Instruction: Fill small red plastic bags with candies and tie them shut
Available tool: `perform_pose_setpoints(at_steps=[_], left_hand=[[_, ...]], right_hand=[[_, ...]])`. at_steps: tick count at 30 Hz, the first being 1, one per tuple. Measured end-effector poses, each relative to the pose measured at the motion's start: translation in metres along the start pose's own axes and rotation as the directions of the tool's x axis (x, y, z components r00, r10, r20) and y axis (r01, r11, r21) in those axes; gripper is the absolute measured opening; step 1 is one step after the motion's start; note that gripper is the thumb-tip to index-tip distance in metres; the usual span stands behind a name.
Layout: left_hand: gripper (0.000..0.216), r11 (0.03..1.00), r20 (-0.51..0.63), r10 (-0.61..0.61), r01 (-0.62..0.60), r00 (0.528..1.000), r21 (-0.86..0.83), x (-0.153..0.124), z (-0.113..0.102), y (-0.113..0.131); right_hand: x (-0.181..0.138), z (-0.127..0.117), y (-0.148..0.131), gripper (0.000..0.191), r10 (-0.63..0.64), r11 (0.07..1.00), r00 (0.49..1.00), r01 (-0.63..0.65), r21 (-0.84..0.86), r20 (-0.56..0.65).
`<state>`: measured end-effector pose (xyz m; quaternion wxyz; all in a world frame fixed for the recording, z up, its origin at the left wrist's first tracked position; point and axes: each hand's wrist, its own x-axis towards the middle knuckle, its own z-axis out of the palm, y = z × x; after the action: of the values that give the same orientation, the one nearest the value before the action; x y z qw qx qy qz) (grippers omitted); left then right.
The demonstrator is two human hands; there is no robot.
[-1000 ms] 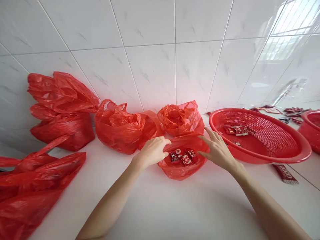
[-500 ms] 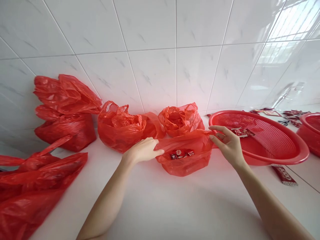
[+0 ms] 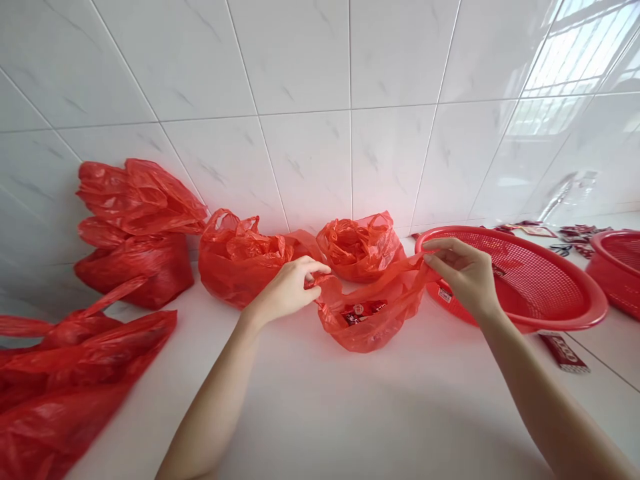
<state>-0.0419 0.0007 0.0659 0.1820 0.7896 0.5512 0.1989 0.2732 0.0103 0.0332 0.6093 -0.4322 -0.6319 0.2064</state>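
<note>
In the middle of the white surface lies a thin red plastic bag (image 3: 367, 337), with small dark red and white packets (image 3: 356, 315) inside it. My left hand (image 3: 286, 288) grips the bag's left edge between thumb and fingers. At the other side, my right hand (image 3: 464, 272) pinches the bag's right edge and holds it raised and stretched. Between the two hands the mouth sags. Just beyond my right hand stands a red plastic basket (image 3: 555, 317) with mesh sides, a packet showing partly behind the hand.
Several red bags stand along the tiled wall, among them one bag (image 3: 357, 247) straight behind and another (image 3: 240, 267) left of it. A larger red bag (image 3: 75, 387) fills the near left. A dark red packet (image 3: 565, 353) lies beside the basket; a second basket (image 3: 615, 273) is far right.
Both hands have lifted the bag's edges slightly, and its mouth has gone from spread flat to gathered and sagging. My right hand has moved a little right, over the basket's rim.
</note>
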Motion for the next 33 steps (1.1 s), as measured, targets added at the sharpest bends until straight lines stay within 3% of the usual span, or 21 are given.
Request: perform_pose_setpoints(at_steps=[2,7,11,16,19,23,26,30,33], left_hand=[[0.047,1.0,0.013,-0.025,0.025,1.0,-0.009,-0.001,-0.001,0.0],[0.065,0.99,0.189,-0.099,0.077,0.977,0.116,-0.002,-0.001,-0.008],[0.062,0.994,0.143,-0.083,0.092,0.986,-0.052,-0.005,-0.007,-0.01],[0.039,0.907,-0.111,-0.062,0.01,0.992,-0.422,-0.008,-0.02,-0.003],[0.028,0.785,-0.247,-0.02,-0.138,0.969,-0.604,-0.005,-0.017,0.002],[0.018,0.644,-0.239,0.127,-0.263,0.963,-0.719,-0.003,0.004,0.018],[0.024,0.686,-0.206,0.183,-0.275,0.961,-0.674,-0.001,0.026,0.037],[0.04,0.842,-0.295,0.234,-0.345,0.927,-0.416,0.011,0.056,0.059],[0.03,0.89,-0.351,0.287,-0.384,0.891,-0.247,0.024,0.067,0.07]], right_hand=[[0.009,-0.002,-0.006,0.01,-0.07,0.988,0.996,0.076,-0.137,0.05],[0.026,-0.008,-0.024,0.02,-0.136,0.875,0.957,0.237,-0.421,0.256],[0.031,-0.015,-0.036,0.023,-0.065,0.857,0.959,0.194,-0.476,0.274],[0.028,-0.017,-0.038,0.016,0.083,0.951,0.982,-0.027,-0.307,0.171],[0.027,-0.013,-0.041,0.021,0.145,0.987,0.974,-0.13,-0.094,0.174],[0.026,-0.003,-0.044,0.023,0.144,0.971,0.954,-0.188,0.15,0.263],[0.023,0.007,-0.047,0.021,0.132,0.966,0.952,-0.186,0.18,0.277],[0.017,0.02,-0.053,0.023,0.08,0.968,0.973,-0.127,0.215,0.216],[0.013,0.024,-0.057,0.027,0.05,0.962,0.976,-0.104,0.251,0.213]])
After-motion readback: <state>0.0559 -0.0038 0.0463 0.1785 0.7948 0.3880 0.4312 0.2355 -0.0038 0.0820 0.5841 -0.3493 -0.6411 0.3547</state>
